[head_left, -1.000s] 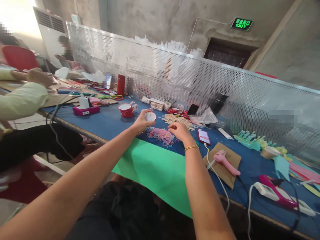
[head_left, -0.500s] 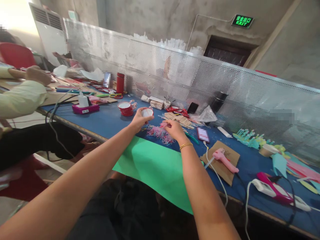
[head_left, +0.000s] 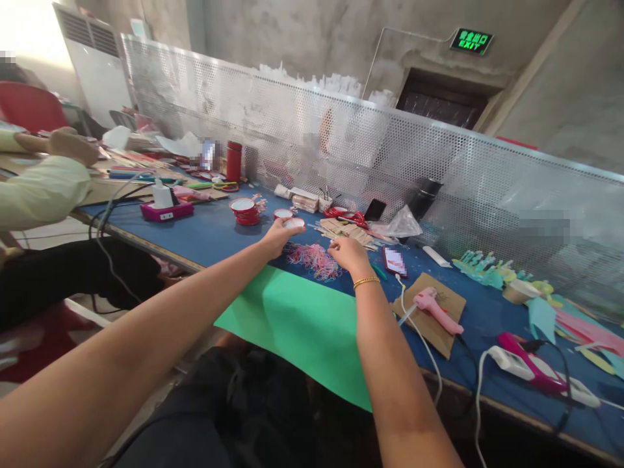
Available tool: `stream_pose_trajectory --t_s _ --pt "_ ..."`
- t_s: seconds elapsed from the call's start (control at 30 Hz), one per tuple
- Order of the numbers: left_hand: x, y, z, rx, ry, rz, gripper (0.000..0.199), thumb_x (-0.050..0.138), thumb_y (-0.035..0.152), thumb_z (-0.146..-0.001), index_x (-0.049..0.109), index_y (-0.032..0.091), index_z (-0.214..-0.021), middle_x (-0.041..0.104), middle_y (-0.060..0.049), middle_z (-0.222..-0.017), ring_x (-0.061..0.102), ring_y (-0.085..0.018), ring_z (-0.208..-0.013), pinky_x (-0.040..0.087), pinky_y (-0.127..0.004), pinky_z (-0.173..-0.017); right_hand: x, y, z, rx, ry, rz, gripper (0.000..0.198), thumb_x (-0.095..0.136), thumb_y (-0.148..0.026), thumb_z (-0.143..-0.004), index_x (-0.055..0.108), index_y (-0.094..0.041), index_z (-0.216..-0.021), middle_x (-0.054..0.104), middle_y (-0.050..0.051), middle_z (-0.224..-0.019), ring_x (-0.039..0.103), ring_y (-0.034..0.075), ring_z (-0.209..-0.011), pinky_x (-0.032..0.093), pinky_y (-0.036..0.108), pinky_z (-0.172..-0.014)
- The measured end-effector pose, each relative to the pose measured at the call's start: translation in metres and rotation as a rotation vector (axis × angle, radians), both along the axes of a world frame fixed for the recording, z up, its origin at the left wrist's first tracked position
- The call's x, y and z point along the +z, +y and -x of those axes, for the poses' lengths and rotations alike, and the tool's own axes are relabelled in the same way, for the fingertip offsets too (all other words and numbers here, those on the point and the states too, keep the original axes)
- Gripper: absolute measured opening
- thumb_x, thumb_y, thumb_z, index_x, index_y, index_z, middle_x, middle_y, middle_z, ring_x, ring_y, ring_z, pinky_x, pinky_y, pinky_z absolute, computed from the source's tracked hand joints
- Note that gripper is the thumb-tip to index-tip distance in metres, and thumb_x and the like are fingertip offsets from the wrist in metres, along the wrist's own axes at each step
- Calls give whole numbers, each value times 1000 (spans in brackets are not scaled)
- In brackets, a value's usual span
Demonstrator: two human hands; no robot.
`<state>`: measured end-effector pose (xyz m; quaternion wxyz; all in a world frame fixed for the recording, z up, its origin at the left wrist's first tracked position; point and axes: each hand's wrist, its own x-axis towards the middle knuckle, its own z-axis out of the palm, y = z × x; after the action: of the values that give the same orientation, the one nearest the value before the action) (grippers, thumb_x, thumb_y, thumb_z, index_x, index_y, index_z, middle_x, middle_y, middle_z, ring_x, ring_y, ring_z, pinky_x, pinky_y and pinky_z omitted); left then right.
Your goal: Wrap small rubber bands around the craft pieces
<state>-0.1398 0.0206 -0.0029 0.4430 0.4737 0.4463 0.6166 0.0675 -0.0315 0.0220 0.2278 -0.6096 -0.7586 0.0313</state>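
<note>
A round white disc with a red rim (head_left: 295, 223) is pinched between the thumb and fingers of my left hand (head_left: 277, 238), tilted nearly flat above the table. My right hand (head_left: 349, 253) is at the right edge of a tangled heap of pink and multicoloured strings (head_left: 314, 259). Its thumb and fingertips are pressed together, and anything between them is too small to make out. Behind the left hand lies another red-rimmed round piece (head_left: 283, 213). Further left stands a stack of such pieces (head_left: 244, 214), with small pale pink bits at its side.
Green sheet (head_left: 297, 325) hangs over the near table edge below my forearms. At right are a pink glue gun (head_left: 436, 309) on cardboard, a phone (head_left: 394, 261) and a power strip (head_left: 531, 367) with cords. Flat wooden sticks (head_left: 348, 231) lie behind. A co-worker's sleeve (head_left: 49, 188) is at left.
My left hand has come slightly right, and its disc lies flatter, so the red-rimmed piece behind shows. My right hand has shifted right, off the middle of the string heap.
</note>
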Motion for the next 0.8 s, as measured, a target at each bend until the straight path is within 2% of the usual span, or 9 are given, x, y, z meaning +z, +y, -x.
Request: stream_pose_trajectory --t_s 0.07,0.13,0.23,0.3,0.47,0.57,0.63,0.73,0.8 --pt "0 -2 -11 1 -6 16 68 91 22 -48 59 16 -108 68 -4 -93 63 -15 -83 48 -23 -72 -2 -1 5 1 -107 60 16 67 -31 -86 78 -22 -92 77 13 -104 70 27 -102 52 35 -90" --pt "1 -7 -26 -55 -39 52 70 92 21 -45 59 17 -106 68 -3 -90 63 -16 -79 49 -26 -69 -5 -1 11 43 -126 67 20 64 -31 -88 78 -21 -98 76 14 -107 70 27 -104 52 35 -90" --pt "8 -12 -46 -266 -169 120 64 92 27 -49 59 17 -103 67 -4 -82 64 -18 -71 50 -29 -61 -8 1 18 123 -27 3 26 59 -21 -89 75 -20 -110 76 13 -106 71 25 -102 52 32 -89" --pt "14 -10 -53 -319 -204 128 59 92 27 -52 59 17 -100 67 -4 -79 63 -17 -67 48 -27 -56 -7 3 18 142 60 -41 31 58 -16 -88 73 -20 -114 77 10 -103 71 24 -100 52 31 -89" --pt "21 3 -37 -200 -209 64 53 89 20 -56 61 17 -101 68 -2 -82 61 -9 -65 42 -18 -53 -3 6 9 93 156 -87 28 60 -21 -89 73 -19 -113 76 10 -108 70 25 -104 52 35 -94" --pt "14 7 -18 -183 -200 98 66 91 20 -53 57 18 -110 68 -1 -85 62 -9 -64 47 -20 -57 -3 5 10 134 158 -58 26 62 -27 -90 74 -19 -111 76 9 -109 70 23 -102 52 34 -95" --pt "9 7 -8 -180 -188 94 76 93 19 -48 54 20 -113 67 -1 -87 61 -9 -63 51 -23 -59 -6 3 13 200 136 -48 36 69 -35 -87 71 -19 -119 74 10 -114 68 23 -106 50 35 -98" --pt "4 5 -1 -163 -177 51 81 95 21 -45 54 21 -115 65 0 -90 60 -8 -61 52 -22 -57 -11 2 18 308 47 -12 66 81 -45 -75 63 -20 -133 67 12 -128 62 27 -120 46 39 -105" --pt "4 5 -1 -157 -181 44 81 95 22 -46 54 22 -115 65 0 -89 59 -7 -59 50 -20 -53 -14 2 19 334 3 22 61 82 -40 -75 65 -22 -130 68 12 -127 62 27 -119 46 40 -105"
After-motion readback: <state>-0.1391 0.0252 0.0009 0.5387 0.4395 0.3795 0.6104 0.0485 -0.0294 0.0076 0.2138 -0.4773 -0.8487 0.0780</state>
